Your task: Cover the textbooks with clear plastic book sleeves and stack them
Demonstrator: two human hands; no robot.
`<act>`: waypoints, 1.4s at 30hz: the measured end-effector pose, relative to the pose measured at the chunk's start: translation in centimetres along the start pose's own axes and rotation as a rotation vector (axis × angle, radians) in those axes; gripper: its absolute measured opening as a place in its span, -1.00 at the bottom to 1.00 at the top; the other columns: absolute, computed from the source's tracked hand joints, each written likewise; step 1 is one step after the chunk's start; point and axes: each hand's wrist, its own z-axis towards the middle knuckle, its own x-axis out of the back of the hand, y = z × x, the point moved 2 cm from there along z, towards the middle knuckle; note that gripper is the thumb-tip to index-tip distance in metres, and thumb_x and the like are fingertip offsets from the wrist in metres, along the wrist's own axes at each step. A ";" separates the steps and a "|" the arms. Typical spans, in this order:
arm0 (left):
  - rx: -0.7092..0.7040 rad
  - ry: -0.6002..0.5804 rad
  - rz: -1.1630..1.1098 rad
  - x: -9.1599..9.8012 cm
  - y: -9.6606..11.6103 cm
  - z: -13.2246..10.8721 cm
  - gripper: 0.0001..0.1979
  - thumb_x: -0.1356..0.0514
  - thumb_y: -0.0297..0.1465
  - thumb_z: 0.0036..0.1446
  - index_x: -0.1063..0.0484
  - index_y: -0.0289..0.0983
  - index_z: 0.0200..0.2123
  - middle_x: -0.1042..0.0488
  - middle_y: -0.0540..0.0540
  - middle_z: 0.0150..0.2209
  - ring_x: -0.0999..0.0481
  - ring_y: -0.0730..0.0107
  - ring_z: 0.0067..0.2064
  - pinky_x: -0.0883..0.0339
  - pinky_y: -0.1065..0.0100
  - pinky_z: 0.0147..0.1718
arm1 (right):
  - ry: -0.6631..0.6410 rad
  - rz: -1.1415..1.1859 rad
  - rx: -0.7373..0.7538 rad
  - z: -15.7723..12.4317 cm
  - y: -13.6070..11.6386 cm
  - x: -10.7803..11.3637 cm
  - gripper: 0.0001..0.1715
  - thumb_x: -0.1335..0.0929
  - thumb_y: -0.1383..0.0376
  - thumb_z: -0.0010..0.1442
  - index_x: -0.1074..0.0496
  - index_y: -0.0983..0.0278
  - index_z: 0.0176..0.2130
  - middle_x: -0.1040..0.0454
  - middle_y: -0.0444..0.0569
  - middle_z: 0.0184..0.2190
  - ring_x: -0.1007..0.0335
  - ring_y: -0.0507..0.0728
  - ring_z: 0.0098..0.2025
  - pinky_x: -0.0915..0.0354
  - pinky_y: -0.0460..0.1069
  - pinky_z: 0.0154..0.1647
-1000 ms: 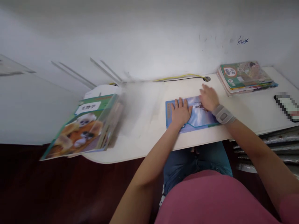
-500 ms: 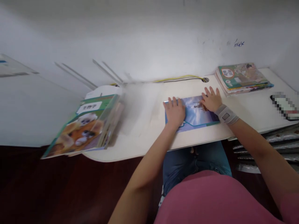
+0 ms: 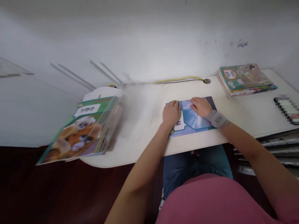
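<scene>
A blue-purple textbook (image 3: 198, 123) with a sky picture lies flat on the white desk, its title running sideways. My left hand (image 3: 171, 115) rests palm down on its left end, fingers near the far edge, covering part of the white title label. On the cover's upper middle lies my right hand (image 3: 202, 106), fingers extended to the left and close together; a grey wristband (image 3: 217, 118) circles that wrist. Both hands lie on the cover without visibly grasping the book.
A stack of books (image 3: 77, 130) overhangs the desk's left end, a biology textbook with a monkey photo on top. Another book stack (image 3: 245, 79) sits at the back right, beside a phone (image 3: 286, 109). A yellow cable (image 3: 179, 78) runs along the wall into a desk hole (image 3: 206, 81).
My right hand has slid left across the cover, its spread fingers drawn together, uncovering the book's right end. My left hand has shifted slightly left and toward me, exposing part of the title label.
</scene>
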 end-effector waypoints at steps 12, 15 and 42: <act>0.133 -0.088 0.173 1.3 -2.8 1.4 -0.65 0.07 -0.33 0.26 -0.45 -0.30 -0.09 -0.43 -0.30 -0.05 -0.35 0.01 0.04 -0.21 0.10 -0.02 | -0.014 -0.135 -0.037 0.0 3.5 1.5 -0.65 -0.18 0.25 0.31 -0.49 0.33 -0.18 -0.47 0.13 -0.20 -0.30 0.22 -0.12 -0.12 0.05 -0.13; 0.142 -0.111 0.152 1.7 -2.8 1.7 -0.67 0.04 -0.32 0.25 -0.46 -0.26 -0.11 -0.44 -0.26 -0.06 -0.39 0.07 -0.01 -0.25 0.16 -0.06 | -0.003 -0.151 -0.037 0.3 3.7 1.3 -0.67 -0.19 0.25 0.30 -0.49 0.31 -0.20 -0.46 0.11 -0.21 -0.29 0.21 -0.14 -0.11 0.04 -0.17; 0.381 0.007 -0.230 2.3 -4.0 0.7 -0.72 0.00 -0.35 0.16 -0.51 -0.26 -0.31 -0.53 -0.20 -0.12 -0.49 0.17 -0.07 -0.31 0.20 -0.02 | 0.016 -0.121 -0.037 0.3 4.0 0.8 -0.66 -0.18 0.26 0.31 -0.49 0.30 -0.18 -0.45 0.10 -0.21 -0.28 0.20 -0.15 -0.10 0.04 -0.17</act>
